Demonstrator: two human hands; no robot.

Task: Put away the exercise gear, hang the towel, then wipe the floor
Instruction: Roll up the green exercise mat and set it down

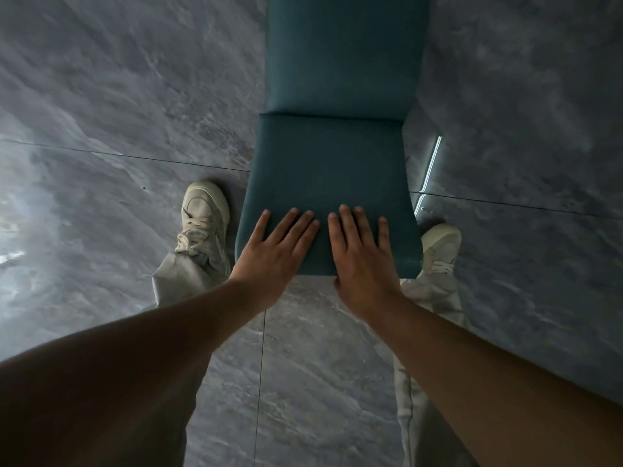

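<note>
At the centre of the frame, a teal padded bench (332,156) runs from the top edge down to the middle, its near pad separated from the far one by a seam. Both hands lie palm-down on the near end: the left hand (273,251) angled inward, the right hand (362,254) beside it, fingers spread flat and gripping nothing. Both forearms reach up from the lower corners. White sneakers stand either side of the bench, the left sneaker (204,220) and the right sneaker (440,247), on grey marble floor tiles (118,112).

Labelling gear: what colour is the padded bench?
Teal padded bench, head view.
</note>
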